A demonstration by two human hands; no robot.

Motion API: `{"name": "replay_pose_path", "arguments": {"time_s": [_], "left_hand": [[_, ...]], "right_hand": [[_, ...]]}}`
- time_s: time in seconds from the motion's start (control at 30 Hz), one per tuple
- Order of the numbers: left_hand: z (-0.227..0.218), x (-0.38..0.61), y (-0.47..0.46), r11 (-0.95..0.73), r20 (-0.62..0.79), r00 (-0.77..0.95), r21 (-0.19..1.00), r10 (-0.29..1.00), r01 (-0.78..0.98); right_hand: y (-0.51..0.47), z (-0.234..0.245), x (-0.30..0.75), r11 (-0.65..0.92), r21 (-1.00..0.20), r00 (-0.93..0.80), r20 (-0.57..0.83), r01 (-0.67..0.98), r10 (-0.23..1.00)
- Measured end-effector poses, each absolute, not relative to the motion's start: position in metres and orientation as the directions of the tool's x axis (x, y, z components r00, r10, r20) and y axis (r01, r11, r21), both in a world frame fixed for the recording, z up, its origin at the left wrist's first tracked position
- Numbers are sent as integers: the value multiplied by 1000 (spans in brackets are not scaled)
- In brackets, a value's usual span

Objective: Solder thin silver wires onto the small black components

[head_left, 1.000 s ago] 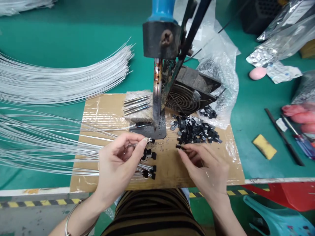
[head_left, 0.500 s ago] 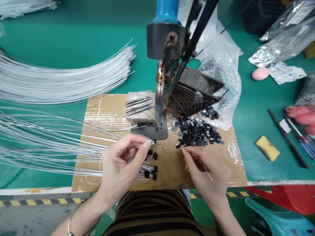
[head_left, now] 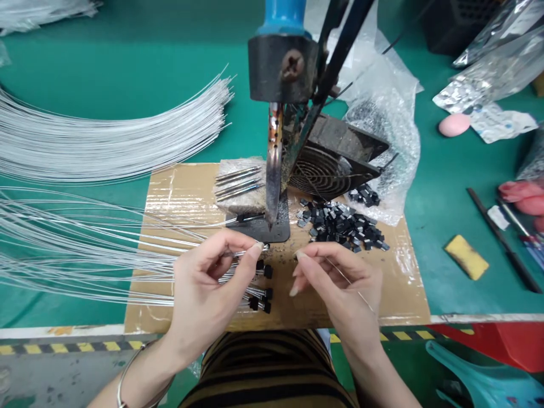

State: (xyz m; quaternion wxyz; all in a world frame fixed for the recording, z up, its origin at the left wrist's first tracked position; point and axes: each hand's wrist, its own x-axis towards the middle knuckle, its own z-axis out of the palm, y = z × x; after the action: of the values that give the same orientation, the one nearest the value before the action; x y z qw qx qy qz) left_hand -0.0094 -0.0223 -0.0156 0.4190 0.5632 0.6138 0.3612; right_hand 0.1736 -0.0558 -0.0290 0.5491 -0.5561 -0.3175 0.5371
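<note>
While cardboard [head_left: 178,187] covers green bench [head_left: 127,45], left hand [head_left: 204,289] pinches a wire [head_left: 240,253]; right hand [head_left: 340,277] curled, contents unclear.

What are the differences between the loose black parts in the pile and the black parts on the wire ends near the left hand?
The loose black parts lie heaped together right of the metal plate; the wired black parts lie spaced apart beside the left hand. The loose black parts carry no wire; the wired black parts sit on white wires. Both are small, dark and lie on the cardboard.
</note>
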Motion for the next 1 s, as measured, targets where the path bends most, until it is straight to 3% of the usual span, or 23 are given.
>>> {"name": "replay_pose_path", "arguments": {"time_s": [0.27, 0.53, 1.0], "left_hand": [[-13, -7, -22, 128, -144, 17, 921, 989, 367], [3, -2, -13, 208, -237, 185, 965, 954, 161], [3, 0, -9, 210, -238, 182, 964, 954, 163]], "right_hand": [[-47, -29, 168, -185, -936, 211, -255, -301, 944], [-42, -25, 159, -218, -918, 133, -274, -330, 952], [-44, -27, 157, -205, -939, 126, -247, -276, 961]]}}
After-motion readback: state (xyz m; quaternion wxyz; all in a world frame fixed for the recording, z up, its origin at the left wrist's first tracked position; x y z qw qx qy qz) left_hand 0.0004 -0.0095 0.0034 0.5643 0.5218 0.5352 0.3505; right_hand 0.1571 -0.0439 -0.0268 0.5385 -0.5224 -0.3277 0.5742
